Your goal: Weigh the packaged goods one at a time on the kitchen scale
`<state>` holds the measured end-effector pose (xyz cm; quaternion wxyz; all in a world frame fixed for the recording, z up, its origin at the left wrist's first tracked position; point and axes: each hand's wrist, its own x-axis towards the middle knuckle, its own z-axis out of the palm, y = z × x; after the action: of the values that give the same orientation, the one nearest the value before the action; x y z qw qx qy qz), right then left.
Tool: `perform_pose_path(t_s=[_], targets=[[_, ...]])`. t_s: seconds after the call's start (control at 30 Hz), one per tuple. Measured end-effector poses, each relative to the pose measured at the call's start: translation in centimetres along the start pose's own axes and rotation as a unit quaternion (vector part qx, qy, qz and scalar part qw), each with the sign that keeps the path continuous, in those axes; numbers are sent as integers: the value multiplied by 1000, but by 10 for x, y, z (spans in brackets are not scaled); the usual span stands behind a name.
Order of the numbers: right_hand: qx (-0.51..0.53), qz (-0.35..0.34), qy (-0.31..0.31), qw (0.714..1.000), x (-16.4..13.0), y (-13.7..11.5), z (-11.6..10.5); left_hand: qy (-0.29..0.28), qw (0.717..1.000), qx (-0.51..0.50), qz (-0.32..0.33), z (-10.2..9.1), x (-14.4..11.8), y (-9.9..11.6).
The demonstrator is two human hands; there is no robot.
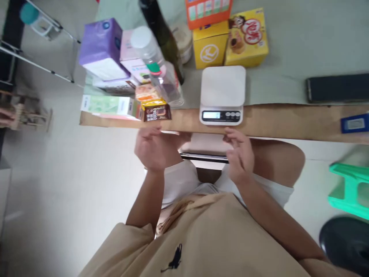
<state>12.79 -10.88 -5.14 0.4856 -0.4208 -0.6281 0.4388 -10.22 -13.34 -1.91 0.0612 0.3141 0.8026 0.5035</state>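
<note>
The square scale (223,88), smooth white plastic, sat at the front edge of the bench (300,38), display lit. The goods stood off its pan; we judged handling not yet begun. Our left hand (151,149), blurred and loosely curled, lay near the glossy cocoa packet (157,113); our right hand (240,156), half open, near the scale. We saw nothing held. Behind: a clear plastic bottle (167,85), boxy yellow carton (246,40).

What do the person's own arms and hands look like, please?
The left hand and right hand are ungloved and slightly blurred. The forearms are bare, with no watch or bracelet visible. Loose tan sleeves end near the elbows.
</note>
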Motion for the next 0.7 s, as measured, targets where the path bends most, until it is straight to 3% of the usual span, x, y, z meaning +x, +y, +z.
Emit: perform_pose_path(t_s=[0.1,0.17,0.23,0.27,0.37,0.43,0.5,0.6,0.7], targets=[[5,-25,-87,996,7,-13,63,127,986,-107,31,-39,63,-33],[15,-28,-122,992,14,-20,108,175,972,-147,53,-69,105,-63],[29,-23,-156,987,22,-25,152,159,980,-116,41,-97,145,-96],[33,-18,-173,984,27,-26,172,153,983,-100,15,-109,163,-112],[18,15,-209,978,40,-29,221,66,988,-105,-97,-132,205,-151],[-5,46,-220,974,48,-29,244,10,982,-121,-144,-134,219,-166],[-21,61,-233,970,53,-28,259,-25,979,-140,-144,-130,219,-170],[-28,60,-251,966,56,-27,271,-44,980,-180,-72,-120,202,-160],[-27,64,-266,962,54,-30,269,-16,980,-198,-23,-118,178,-141]])
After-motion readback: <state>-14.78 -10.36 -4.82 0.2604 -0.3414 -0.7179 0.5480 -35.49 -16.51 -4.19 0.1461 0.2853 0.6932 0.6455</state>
